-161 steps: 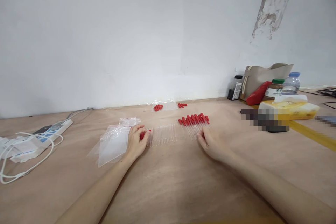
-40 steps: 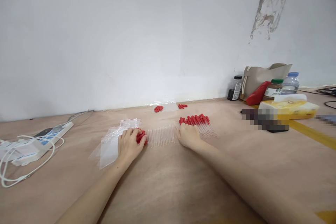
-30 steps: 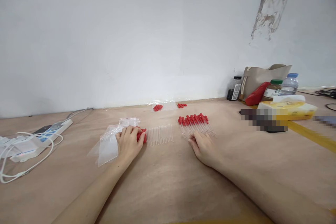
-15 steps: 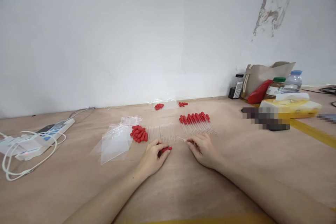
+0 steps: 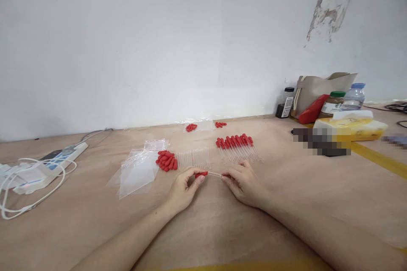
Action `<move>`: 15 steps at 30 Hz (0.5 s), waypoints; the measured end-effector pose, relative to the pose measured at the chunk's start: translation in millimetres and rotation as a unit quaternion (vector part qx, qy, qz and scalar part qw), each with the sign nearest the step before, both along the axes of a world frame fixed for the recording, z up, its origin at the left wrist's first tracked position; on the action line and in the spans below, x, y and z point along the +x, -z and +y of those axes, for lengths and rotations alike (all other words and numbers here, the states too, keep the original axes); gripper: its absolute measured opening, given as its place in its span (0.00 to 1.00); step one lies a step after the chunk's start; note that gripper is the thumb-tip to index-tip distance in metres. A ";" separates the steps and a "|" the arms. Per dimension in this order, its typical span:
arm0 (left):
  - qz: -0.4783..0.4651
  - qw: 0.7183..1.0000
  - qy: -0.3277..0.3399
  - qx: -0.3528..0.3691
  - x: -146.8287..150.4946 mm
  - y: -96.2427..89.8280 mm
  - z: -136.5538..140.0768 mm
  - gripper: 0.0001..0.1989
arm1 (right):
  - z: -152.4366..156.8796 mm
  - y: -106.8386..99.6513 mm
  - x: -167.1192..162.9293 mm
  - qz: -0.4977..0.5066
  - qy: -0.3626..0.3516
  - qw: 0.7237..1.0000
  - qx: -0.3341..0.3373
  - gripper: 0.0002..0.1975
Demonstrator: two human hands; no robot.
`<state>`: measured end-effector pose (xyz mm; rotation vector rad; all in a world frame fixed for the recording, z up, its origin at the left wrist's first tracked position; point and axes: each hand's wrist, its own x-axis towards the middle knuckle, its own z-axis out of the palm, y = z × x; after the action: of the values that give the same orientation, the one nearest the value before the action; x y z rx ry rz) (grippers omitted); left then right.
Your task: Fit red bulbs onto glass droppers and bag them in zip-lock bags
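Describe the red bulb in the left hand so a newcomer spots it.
On the brown table, find the left hand, nearer the camera than the heap of loose red bulbs. The red bulb is in its grip. Unlike the heaped ones, it is held, lined up with the clear tube in the right hand.

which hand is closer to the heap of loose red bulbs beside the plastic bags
Left. The left hand is just in front and right of the red bulb heap; the right hand is farther right, near the red-topped droppers.
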<state>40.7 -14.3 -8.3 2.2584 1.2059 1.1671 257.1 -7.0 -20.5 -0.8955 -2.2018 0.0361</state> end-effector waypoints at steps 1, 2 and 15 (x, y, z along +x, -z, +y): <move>-0.005 1.000 0.002 -0.006 0.6 0.3 -0.3 0.08 | -0.2 0.5 -0.7 -0.001 -0.001 1.000 0.001 0.08; -0.010 1.000 0.004 -0.015 1.1 0.9 -0.5 0.08 | -0.3 1.1 -1.4 -0.003 -0.004 1.000 0.000 0.08; 0.017 0.998 0.050 -0.044 0.2 4.4 -5.9 0.06 | 5.0 0.5 2.7 -0.040 -0.078 0.996 -0.035 0.09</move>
<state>40.8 -20.2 -12.7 2.2542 1.1196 1.0229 259.8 -2.0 -21.0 -0.7736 -2.3538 0.1544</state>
